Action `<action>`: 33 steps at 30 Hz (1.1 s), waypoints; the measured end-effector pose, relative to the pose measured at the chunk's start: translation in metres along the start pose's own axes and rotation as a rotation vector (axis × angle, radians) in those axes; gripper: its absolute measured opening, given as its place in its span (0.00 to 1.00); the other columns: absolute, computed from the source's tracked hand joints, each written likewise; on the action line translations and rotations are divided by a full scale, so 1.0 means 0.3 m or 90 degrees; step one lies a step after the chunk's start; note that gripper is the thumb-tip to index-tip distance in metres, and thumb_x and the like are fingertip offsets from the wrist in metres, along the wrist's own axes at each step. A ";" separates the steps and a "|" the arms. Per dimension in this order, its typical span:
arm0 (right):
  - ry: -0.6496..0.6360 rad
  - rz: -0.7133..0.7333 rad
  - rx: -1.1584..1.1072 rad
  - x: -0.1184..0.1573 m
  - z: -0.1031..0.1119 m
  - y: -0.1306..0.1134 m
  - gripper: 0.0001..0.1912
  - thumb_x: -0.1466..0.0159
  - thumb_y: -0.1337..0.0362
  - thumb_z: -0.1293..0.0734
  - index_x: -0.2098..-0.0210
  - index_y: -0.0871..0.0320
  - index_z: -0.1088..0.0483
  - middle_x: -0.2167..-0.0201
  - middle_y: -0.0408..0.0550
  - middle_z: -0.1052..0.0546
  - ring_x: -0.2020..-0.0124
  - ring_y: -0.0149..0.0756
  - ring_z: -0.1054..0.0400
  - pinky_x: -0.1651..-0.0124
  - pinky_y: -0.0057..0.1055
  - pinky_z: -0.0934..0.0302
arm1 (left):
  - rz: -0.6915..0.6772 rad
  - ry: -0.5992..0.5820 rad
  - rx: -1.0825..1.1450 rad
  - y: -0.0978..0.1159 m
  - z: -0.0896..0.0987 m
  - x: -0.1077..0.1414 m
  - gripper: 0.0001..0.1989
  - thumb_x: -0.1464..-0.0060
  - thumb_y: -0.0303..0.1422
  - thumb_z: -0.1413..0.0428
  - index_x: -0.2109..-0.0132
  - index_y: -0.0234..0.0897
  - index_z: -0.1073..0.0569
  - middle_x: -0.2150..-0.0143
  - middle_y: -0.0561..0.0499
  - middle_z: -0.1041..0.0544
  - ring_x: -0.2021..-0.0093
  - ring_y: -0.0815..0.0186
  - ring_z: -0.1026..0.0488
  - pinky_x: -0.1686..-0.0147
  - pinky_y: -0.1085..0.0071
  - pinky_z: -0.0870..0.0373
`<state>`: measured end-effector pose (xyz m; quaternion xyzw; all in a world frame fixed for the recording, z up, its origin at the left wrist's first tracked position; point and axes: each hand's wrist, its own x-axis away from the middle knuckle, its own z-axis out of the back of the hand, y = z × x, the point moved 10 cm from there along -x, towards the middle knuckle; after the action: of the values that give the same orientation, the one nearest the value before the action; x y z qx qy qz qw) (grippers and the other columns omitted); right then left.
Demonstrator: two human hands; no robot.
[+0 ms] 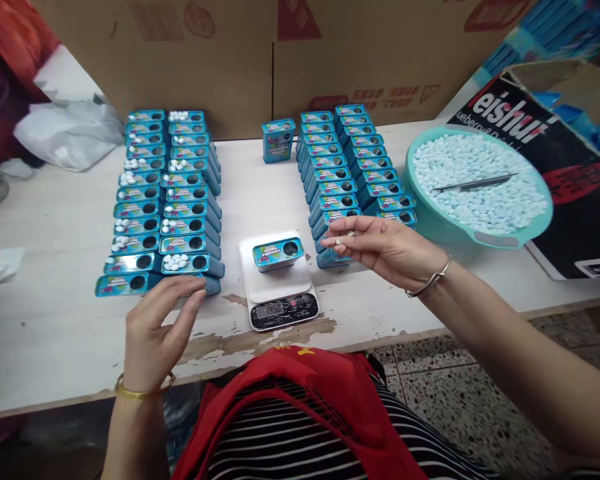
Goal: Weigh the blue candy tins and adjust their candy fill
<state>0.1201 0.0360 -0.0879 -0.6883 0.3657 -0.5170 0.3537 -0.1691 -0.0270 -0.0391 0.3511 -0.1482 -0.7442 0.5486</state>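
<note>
On a small white kitchen scale (pixel 249 277) rests a blue candy tin (pixel 274 253) with a dark round hole in its top. The scale's display (pixel 271 311) seems to read 145.0. My right hand (pixel 380 247) is closed to the right of the scale, with small white candies (pixel 341 244) at its fingertips, over the front of the right-hand tin rows (pixel 330 175). My left hand (pixel 160 323) hovers by the front of the left-hand tin rows (pixel 185 210), thumb and fingers curved with a gap between them. White candies lie on several of those tin tops.
A turquoise basin (pixel 500 239) full of pale candies stands at the right, a dark flat tool (pixel 475 183) lying on them. Behind the tins rises a large cardboard box (pixel 220 67). One blue tin (pixel 278 141) stands alone before it. A plastic bag (pixel 67 133) lies at the left.
</note>
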 end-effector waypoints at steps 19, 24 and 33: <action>-0.085 -0.033 -0.113 0.043 -0.114 0.129 0.13 0.49 0.59 0.25 0.69 0.60 0.27 0.77 0.39 0.29 0.81 0.21 0.38 0.80 0.22 0.48 | -0.149 -0.160 -0.028 0.152 -0.218 -0.134 0.28 0.44 0.38 0.43 0.39 0.40 0.39 0.45 0.42 0.32 0.44 0.59 0.34 0.46 0.59 0.32; -0.065 0.004 -0.062 0.053 -0.100 0.129 0.13 0.45 0.58 0.28 0.67 0.59 0.29 0.80 0.38 0.30 0.82 0.22 0.40 0.81 0.23 0.51 | -0.182 -0.229 -0.063 0.167 -0.301 -0.185 0.33 0.46 0.44 0.43 0.37 0.39 0.42 0.44 0.42 0.33 0.44 0.57 0.35 0.45 0.57 0.34; -0.108 0.220 0.178 -0.079 -0.231 -0.070 0.03 0.39 0.68 0.36 0.69 0.61 0.30 0.77 0.39 0.30 0.82 0.22 0.38 0.76 0.24 0.42 | -0.107 -0.198 -0.047 0.125 -0.257 -0.148 0.29 0.43 0.39 0.44 0.37 0.42 0.42 0.44 0.44 0.31 0.44 0.59 0.34 0.44 0.58 0.34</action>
<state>0.0509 0.0592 -0.0656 -0.6010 0.3717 -0.4347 0.5583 -0.0828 0.0134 -0.0552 0.2228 -0.1735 -0.8378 0.4673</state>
